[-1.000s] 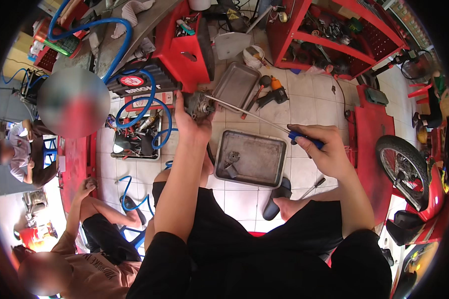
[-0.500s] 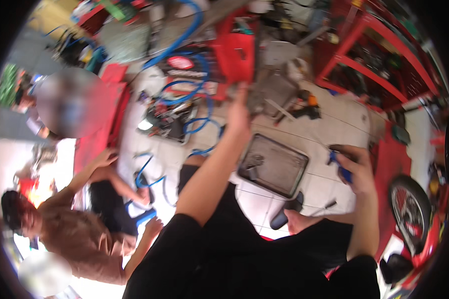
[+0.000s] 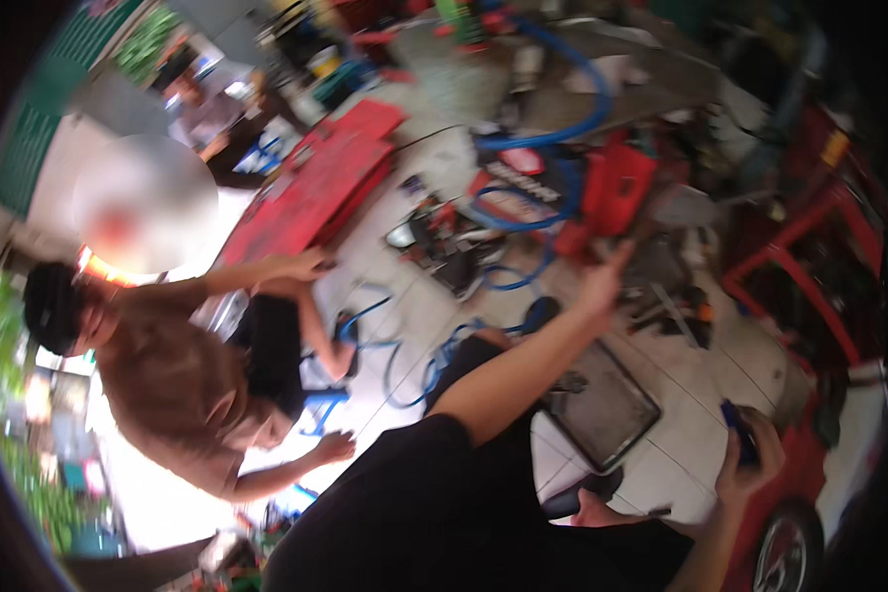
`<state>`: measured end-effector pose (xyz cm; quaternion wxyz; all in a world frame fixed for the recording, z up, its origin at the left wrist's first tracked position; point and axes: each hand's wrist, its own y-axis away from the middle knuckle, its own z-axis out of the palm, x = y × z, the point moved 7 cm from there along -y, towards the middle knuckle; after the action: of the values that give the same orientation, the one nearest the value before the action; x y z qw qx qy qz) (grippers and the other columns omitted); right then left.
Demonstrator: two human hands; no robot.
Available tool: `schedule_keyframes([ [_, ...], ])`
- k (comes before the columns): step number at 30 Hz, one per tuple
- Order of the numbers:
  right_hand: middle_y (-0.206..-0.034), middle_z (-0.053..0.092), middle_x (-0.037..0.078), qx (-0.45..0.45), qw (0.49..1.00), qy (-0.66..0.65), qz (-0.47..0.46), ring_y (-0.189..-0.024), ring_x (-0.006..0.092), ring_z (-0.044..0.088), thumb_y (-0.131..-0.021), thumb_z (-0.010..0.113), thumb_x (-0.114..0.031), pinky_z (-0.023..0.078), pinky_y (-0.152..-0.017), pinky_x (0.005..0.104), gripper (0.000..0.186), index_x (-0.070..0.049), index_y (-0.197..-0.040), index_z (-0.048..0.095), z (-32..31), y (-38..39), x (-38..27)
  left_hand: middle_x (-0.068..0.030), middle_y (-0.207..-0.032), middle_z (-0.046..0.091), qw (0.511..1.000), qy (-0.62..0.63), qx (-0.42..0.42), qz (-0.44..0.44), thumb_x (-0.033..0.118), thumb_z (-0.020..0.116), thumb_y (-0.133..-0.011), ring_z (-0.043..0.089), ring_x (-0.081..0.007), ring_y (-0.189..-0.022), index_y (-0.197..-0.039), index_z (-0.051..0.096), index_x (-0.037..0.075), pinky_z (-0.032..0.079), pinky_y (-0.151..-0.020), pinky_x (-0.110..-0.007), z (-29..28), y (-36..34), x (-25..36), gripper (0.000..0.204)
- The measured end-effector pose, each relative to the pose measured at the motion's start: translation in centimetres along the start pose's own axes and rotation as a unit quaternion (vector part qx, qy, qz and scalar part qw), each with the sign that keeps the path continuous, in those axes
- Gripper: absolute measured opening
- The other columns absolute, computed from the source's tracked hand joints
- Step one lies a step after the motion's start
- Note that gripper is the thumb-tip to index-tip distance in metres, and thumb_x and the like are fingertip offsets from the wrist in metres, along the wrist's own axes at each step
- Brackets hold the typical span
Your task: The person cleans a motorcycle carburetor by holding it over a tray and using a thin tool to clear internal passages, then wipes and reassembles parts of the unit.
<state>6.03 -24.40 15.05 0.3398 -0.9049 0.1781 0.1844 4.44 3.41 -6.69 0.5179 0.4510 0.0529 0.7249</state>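
Note:
My left arm stretches forward, with my left hand (image 3: 605,284) near a red case (image 3: 617,187) on the floor. Its fingers are smeared by motion, so any grip is unclear. At the right, my right hand (image 3: 757,459) is closed around a small blue-and-dark object (image 3: 740,432) whose kind I cannot make out. Between my arms a shallow metal tray (image 3: 617,419) lies on the tiles, partly covered by my left forearm. A few small dark parts (image 3: 568,388) lie in it.
A coiled blue hose (image 3: 572,187) crosses the floor by a tray of tools (image 3: 454,247). Left of me a person in a brown shirt (image 3: 173,365) reaches toward a red bench (image 3: 316,192). A red metal rack (image 3: 809,266) and a wheel (image 3: 789,553) stand at the right.
My view has swung left, so the tray, hose and tools appear farther right. My left hand stays stretched forward; my right hand still holds the blue object.

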Motion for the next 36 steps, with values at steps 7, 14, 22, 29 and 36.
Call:
schedule_keyframes([
  [7, -0.089, 0.069, 0.022, -0.008, 0.778, -0.428, 0.460, -0.057, 0.0232, 0.065, -0.101, 0.038, -0.050, 0.054, -0.052, 0.0316, 0.065, 0.009, -0.123, 0.057, 2.8, 2.7, 10.7, -0.0017, -0.095, 0.068, 0.997, 0.035, -0.052, 0.038, 0.043, 0.062, -0.093, 0.066, -0.0187, -0.087, -0.107, 0.059, 0.017, 0.054, -0.077, -0.041, 0.2, -3.0, 1.0, 0.029],
  [14, -0.071, 0.063, 0.012, 0.029, 0.984, -0.090, 0.153, -0.059, 0.0245, 0.063, -0.084, 0.070, -0.009, 0.049, -0.057, 0.0325, 0.029, -0.003, -0.112, 0.067, -1.2, 1.9, 6.9, -0.0060, -0.097, 0.068, 0.999, 0.035, -0.010, 0.036, 0.044, 0.059, -0.095, 0.066, -0.0222, -0.082, -0.115, 0.058, 0.015, 0.054, -0.068, -0.039, 1.0, -0.7, 0.0, 0.036],
  [22, -0.080, 0.067, 0.018, 0.046, 0.984, -0.100, 0.139, -0.066, 0.0360, 0.063, -0.080, 0.073, -0.007, 0.051, -0.064, 0.0380, 0.035, -0.002, -0.114, 0.066, -1.1, 1.0, 5.0, -0.0042, -0.096, 0.067, 0.999, 0.019, -0.036, 0.032, 0.043, 0.060, -0.094, 0.064, -0.0198, -0.084, -0.113, 0.058, 0.015, 0.053, -0.071, -0.039, 0.3, -0.6, 1.4, 0.034],
  [29, -0.063, 0.056, 0.015, 0.032, 0.960, -0.080, 0.268, -0.056, 0.0280, 0.061, -0.088, 0.064, -0.007, 0.050, -0.071, 0.0316, 0.031, -0.001, -0.119, 0.063, -0.1, 1.0, 6.1, -0.0056, -0.095, 0.067, 0.999, 0.034, -0.024, 0.028, 0.043, 0.061, -0.094, 0.064, -0.0206, -0.081, -0.115, 0.058, 0.012, 0.054, -0.069, -0.037, 0.4, -0.5, 1.7, 0.038],
  [36, -0.077, 0.066, 0.012, 0.074, 0.953, -0.149, 0.254, -0.059, 0.0218, 0.061, -0.090, 0.065, -0.012, 0.051, -0.064, 0.0340, 0.030, -0.001, -0.118, 0.064, -2.0, 2.0, 7.9, -0.0073, -0.095, 0.069, 0.999, 0.029, -0.004, 0.042, 0.044, 0.057, -0.095, 0.065, -0.0192, -0.077, -0.113, 0.060, 0.013, 0.053, -0.064, -0.034, 1.7, 0.0, 0.1, 0.037],
])
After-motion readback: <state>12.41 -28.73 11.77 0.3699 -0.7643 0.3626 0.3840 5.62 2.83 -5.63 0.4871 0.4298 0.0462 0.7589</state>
